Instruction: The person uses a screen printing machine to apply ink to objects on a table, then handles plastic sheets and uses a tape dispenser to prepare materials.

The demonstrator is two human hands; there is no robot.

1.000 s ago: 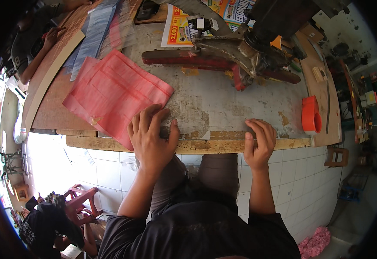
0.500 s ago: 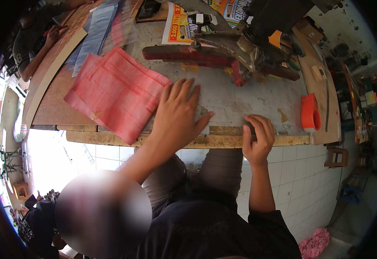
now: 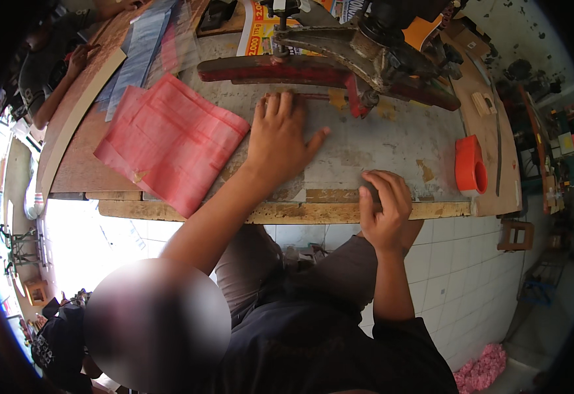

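Observation:
My left hand [image 3: 281, 139] lies flat with fingers spread on a worn grey sheet [image 3: 392, 141] covering the workbench. Its fingertips reach almost to a long red bar [image 3: 267, 68] at the back. A stack of pink plastic sheets [image 3: 169, 143] lies just left of that hand. My right hand [image 3: 384, 205] rests at the wooden front edge [image 3: 280, 212] of the bench, fingers curled under. I cannot tell whether it holds anything.
A dark metal lever machine [image 3: 382, 46] stands behind the red bar. An orange roll-shaped object [image 3: 470, 165] sits at the right end of the bench. Printed papers [image 3: 260, 33] and grey strips [image 3: 139, 52] lie at the back. Another person's arm [image 3: 63, 85] shows far left. A small wooden stool [image 3: 514, 234] stands on the tiled floor.
My left hand slid forward from the front edge across the grey sheet toward the red bar. My right hand's fingers curled in at the edge.

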